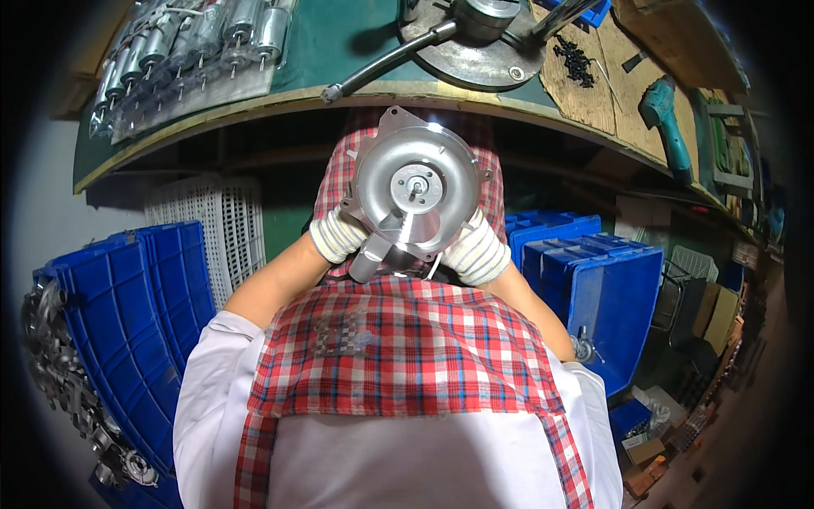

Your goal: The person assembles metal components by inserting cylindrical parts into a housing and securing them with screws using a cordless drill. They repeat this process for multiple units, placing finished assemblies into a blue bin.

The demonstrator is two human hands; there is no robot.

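Note:
A round silver metal blower housing [458,182] rests over my lap, its open face turned up. At its centre sits a round hub with small holes and a short shaft [415,190]; a tube-like outlet points toward me at the lower left. My left hand [340,234], in a striped white knit glove, grips the housing's lower left side. My right hand [476,248], gloved alike, holds it at the lower right. The fingers of both hands are mostly hidden beneath the housing. A thin white strip shows beside my right hand.
The green workbench [339,51] ahead carries wrapped cylindrical motors [199,38], a lever press [475,51], black screws [575,64] and a teal power screwdriver [666,123]. Blue crates [127,314] with metal parts stand left, another blue crate [593,297] right. A white basket [208,225] sits under the bench.

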